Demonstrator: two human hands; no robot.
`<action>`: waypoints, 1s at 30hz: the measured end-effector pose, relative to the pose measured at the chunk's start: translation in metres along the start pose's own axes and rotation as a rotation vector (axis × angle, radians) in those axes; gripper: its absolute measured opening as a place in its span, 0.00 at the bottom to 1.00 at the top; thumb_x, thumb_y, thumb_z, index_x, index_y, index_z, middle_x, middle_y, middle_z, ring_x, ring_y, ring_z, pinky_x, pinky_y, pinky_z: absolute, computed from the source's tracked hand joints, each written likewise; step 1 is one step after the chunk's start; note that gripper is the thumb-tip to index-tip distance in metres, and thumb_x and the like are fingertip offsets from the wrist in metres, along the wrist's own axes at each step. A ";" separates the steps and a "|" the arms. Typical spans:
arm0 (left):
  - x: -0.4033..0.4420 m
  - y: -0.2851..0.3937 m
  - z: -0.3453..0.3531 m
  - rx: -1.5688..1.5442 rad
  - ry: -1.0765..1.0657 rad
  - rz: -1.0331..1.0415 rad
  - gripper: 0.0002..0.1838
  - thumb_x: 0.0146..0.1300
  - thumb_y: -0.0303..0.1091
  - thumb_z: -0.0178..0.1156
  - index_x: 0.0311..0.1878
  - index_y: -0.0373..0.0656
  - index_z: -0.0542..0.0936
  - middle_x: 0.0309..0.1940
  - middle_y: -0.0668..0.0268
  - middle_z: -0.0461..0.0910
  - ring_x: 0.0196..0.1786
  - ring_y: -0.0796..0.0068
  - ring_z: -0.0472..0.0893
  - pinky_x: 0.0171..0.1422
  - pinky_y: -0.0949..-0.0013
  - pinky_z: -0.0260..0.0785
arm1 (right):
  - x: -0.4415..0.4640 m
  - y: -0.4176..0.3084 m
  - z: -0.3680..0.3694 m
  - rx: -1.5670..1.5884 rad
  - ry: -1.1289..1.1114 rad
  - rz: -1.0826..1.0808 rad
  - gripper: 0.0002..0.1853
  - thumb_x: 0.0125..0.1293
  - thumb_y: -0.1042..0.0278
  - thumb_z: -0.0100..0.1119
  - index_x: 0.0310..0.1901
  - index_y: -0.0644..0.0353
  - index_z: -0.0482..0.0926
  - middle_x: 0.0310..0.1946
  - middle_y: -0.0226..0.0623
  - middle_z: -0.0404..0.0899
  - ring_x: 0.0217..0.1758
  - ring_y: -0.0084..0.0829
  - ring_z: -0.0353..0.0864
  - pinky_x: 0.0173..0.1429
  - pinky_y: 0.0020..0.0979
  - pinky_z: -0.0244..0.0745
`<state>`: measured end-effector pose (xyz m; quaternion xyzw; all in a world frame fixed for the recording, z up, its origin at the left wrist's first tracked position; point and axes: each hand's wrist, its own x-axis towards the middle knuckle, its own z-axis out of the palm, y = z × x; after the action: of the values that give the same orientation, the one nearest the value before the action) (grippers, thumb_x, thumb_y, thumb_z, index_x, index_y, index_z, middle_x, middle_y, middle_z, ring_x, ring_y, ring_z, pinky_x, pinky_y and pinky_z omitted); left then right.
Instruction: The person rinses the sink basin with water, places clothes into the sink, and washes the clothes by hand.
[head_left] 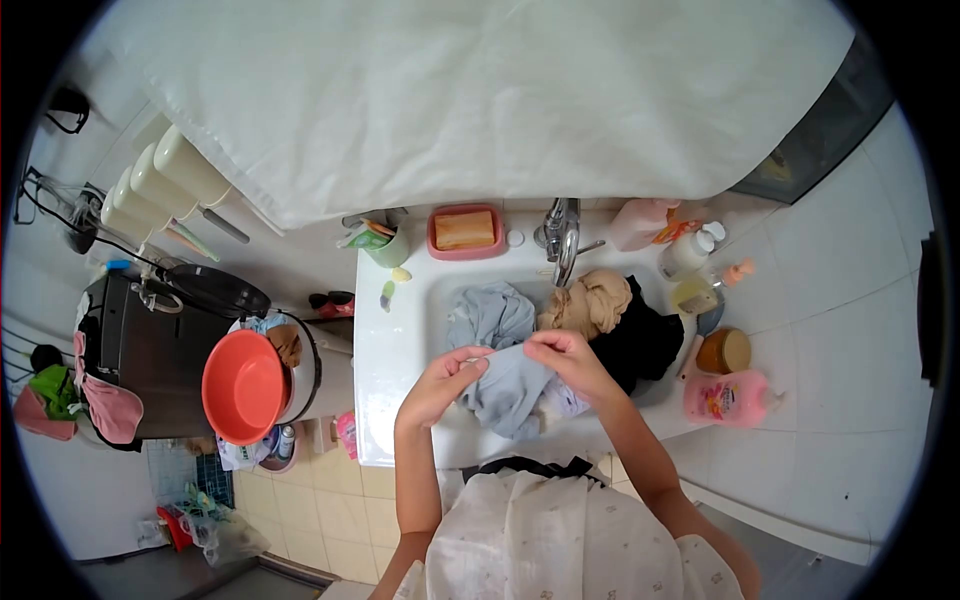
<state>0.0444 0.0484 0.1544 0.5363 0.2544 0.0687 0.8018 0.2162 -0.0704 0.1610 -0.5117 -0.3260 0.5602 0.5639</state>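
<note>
grey-blue cloth (507, 392) between both hands' fingers (547, 347) above the white sink (388, 345)

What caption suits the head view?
Left hand and right hand hold blue-grey cloth at a white sink, beige cloth nearby.

Counted along the far edge of the bench (385, 400): one faucet (566, 240), one soap dish (436, 238), one soap bar (466, 229); far left corner, one green cup (390, 250). Right end: four bottles (727, 398), one jar (725, 352). Sink (440, 305): one beige bundle (590, 302), one black bundle (645, 345); grey-blue cloths (508, 385), number indeterminable.
</note>
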 end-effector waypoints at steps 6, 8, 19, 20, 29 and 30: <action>0.080 -0.088 -0.039 -0.358 0.011 -0.251 0.17 0.61 0.36 0.50 0.51 0.37 0.69 0.41 0.66 0.76 0.41 0.80 0.75 0.44 0.75 0.70 | 0.095 0.063 0.004 0.453 0.550 -0.067 0.09 0.58 0.69 0.54 0.35 0.65 0.77 0.31 0.27 0.75 0.34 0.16 0.72 0.39 0.20 0.66; 0.112 -0.104 -0.035 -0.874 0.029 -0.170 0.19 0.63 0.41 0.47 0.50 0.37 0.70 0.42 0.66 0.76 0.40 0.75 0.77 0.45 0.72 0.70 | 0.129 0.068 0.009 -0.220 0.650 -0.076 0.10 0.56 0.69 0.55 0.35 0.68 0.77 0.32 0.37 0.78 0.35 0.26 0.76 0.40 0.25 0.68; 0.187 -0.083 -0.054 -1.042 -0.087 -0.018 0.19 0.63 0.41 0.45 0.50 0.37 0.69 0.41 0.64 0.76 0.43 0.73 0.76 0.46 0.70 0.70 | 0.217 0.059 0.012 -1.832 0.794 -0.217 0.09 0.49 0.70 0.49 0.29 0.61 0.78 0.34 0.36 0.72 0.43 0.34 0.70 0.45 0.32 0.69; 0.187 -0.081 -0.054 -1.034 -0.083 -0.019 0.19 0.63 0.41 0.45 0.50 0.37 0.69 0.41 0.64 0.76 0.43 0.73 0.76 0.46 0.70 0.70 | 0.221 0.063 0.019 -1.846 0.797 -0.143 0.09 0.48 0.68 0.50 0.28 0.59 0.79 0.33 0.34 0.72 0.42 0.32 0.69 0.43 0.30 0.68; 0.186 -0.070 -0.056 -0.932 -0.034 -0.017 0.19 0.62 0.40 0.45 0.50 0.37 0.70 0.41 0.64 0.76 0.44 0.73 0.75 0.47 0.70 0.69 | 0.229 0.071 0.023 -1.787 0.711 -0.302 0.10 0.47 0.70 0.50 0.31 0.64 0.77 0.34 0.35 0.71 0.43 0.33 0.68 0.41 0.31 0.67; 0.185 -0.068 -0.056 -0.919 -0.025 -0.014 0.18 0.62 0.40 0.46 0.50 0.37 0.70 0.41 0.64 0.76 0.44 0.73 0.75 0.47 0.70 0.69 | 0.227 0.071 0.018 -1.788 0.716 -0.299 0.10 0.47 0.70 0.50 0.31 0.64 0.77 0.34 0.35 0.71 0.43 0.33 0.68 0.41 0.31 0.67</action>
<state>0.1655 0.1375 0.0147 0.1240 0.1914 0.1626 0.9600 0.2140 0.1417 0.0522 -0.8444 -0.5017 -0.1600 0.0985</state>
